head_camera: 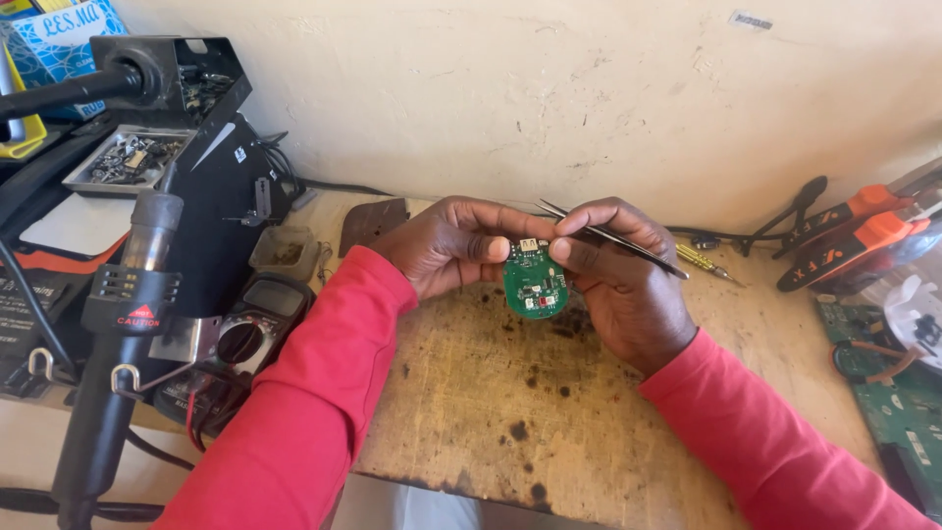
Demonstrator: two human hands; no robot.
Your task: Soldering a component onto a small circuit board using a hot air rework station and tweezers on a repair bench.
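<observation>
- Both hands meet over the middle of the worktop, raised a little above its stained board.
- Your left hand pinches the small round green circuit board at its left edge, thumb on the front face.
- Your right hand steadies the board's right edge with the thumb and also grips slim black tweezers, which lie across the fingers, tips pointing up-left.
- Circuit board held upright between both hands, component side toward you.
- Left of you: hot-air tool in its holder, multimeter beside it, tray of small parts behind.
- Right: orange-and-black cutters, small screwdriver, larger green board at the edge.
</observation>
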